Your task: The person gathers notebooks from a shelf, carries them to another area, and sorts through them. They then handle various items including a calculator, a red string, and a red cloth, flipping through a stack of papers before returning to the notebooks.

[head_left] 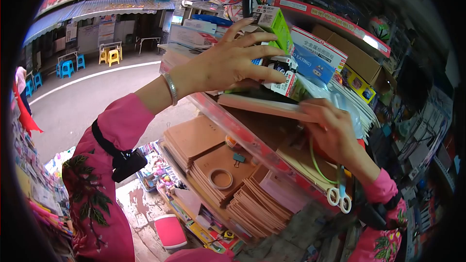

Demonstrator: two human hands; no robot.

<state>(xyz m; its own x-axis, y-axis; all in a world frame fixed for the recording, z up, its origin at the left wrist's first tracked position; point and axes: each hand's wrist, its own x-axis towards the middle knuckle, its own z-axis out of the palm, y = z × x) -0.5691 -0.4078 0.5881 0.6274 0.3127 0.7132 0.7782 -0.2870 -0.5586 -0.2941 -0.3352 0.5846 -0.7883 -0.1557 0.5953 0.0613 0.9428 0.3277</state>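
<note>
My left hand [238, 60] is spread over the crowded shelf, fingers apart and nothing gripped. Its fingertips are close to a green and white box [280, 26] and small packages; whether they touch cannot be told. In my right hand [332, 128] is the end of a thick book [264, 106] with a dark cover and pale page edges. The book is held flat and slightly tilted above an open part of the shelf. Scissors [340, 200] with white handles hang below my right wrist, beside a yellow-green cord [318, 165].
Blue and white boxes [318, 53] stand behind my hands. A clear-fronted shelf edge [238, 136] crosses below them. Lower down lie stacks of brown envelopes [257, 208], a tape roll [221, 178] and a binder clip [238, 159]. A pink-topped stool [170, 231] stands on the floor.
</note>
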